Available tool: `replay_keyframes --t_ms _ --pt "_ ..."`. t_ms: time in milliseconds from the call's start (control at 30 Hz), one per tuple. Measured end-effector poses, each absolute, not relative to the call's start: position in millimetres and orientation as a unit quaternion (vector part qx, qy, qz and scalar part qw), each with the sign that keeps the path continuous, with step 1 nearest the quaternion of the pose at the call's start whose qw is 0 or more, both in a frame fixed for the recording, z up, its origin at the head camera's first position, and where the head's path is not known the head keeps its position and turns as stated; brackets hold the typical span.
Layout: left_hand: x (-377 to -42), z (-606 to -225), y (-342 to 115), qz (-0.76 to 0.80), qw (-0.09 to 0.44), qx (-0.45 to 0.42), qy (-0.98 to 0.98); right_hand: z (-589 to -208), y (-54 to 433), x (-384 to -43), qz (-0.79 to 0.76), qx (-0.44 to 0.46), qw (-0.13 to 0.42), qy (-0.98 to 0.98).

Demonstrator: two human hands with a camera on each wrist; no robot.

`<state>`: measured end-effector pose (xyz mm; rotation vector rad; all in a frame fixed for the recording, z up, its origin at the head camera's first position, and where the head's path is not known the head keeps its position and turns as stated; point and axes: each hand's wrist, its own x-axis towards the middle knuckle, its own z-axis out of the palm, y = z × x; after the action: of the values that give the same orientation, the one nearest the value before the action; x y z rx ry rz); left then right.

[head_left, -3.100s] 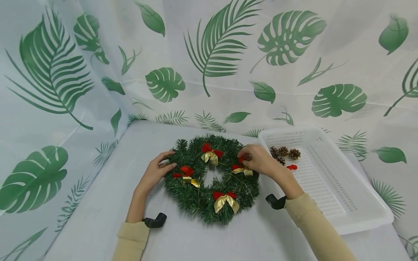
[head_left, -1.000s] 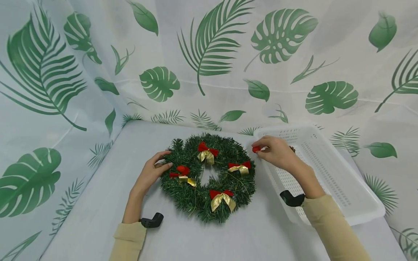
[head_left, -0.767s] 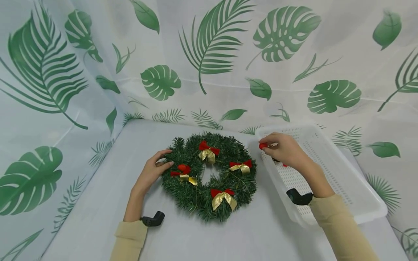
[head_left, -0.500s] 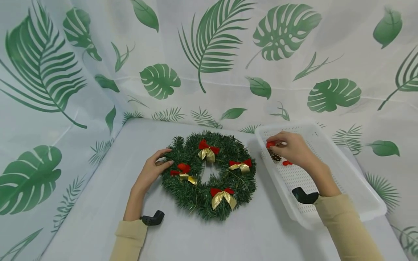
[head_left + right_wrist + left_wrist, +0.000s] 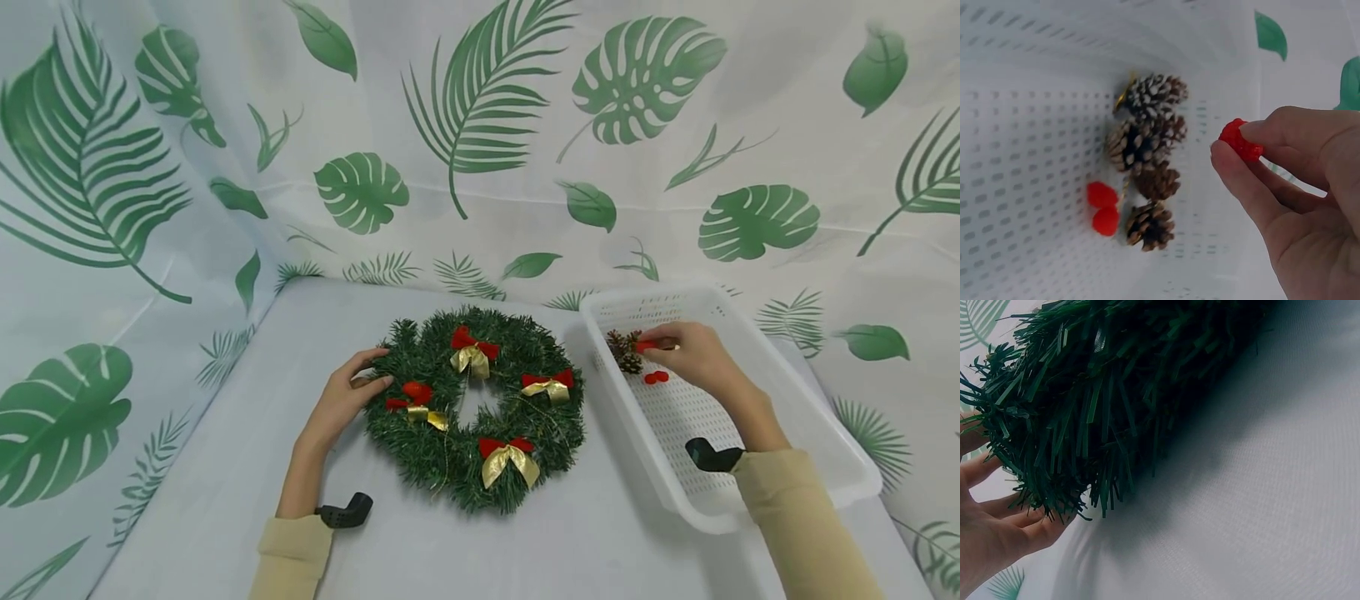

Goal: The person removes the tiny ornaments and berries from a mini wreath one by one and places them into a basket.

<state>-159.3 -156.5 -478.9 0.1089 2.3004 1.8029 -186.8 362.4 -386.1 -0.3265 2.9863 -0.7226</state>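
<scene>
A green wreath (image 5: 547,433) lies on the white table, trimmed with several red-and-gold bows. One red berry ornament (image 5: 417,392) sits by the wreath's left bow. My left hand (image 5: 347,398) holds the wreath's left edge; in the left wrist view its fingertips partly disappear behind the green tinsel. My right hand (image 5: 697,354) is over the far left part of the white basket (image 5: 795,408), pinching a red bumpy berry (image 5: 1241,139) between thumb and fingers. Close by in the basket lie several pine cones (image 5: 1150,225) and a pair of red berries (image 5: 1104,209).
The white perforated basket stands right of the wreath, its raised rim between the wreath and the pine cones. A leaf-printed curtain (image 5: 480,225) closes off the back and left side. Bare table surface (image 5: 450,550) shows in front of the wreath.
My right hand has moved from the wreath's right side to over the basket, carrying the red berry, and the pine cones there show again. My left hand has stayed at the wreath's left edge.
</scene>
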Motion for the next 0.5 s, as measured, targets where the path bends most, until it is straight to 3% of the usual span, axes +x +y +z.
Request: replay_keyframes --t_ms 500 --pt "-160.5 -483.4 -155.9 0.623 0.104 0.041 0.774 -409.3 393.1 -192.9 -0.237 -0.034 0.078 0.968"
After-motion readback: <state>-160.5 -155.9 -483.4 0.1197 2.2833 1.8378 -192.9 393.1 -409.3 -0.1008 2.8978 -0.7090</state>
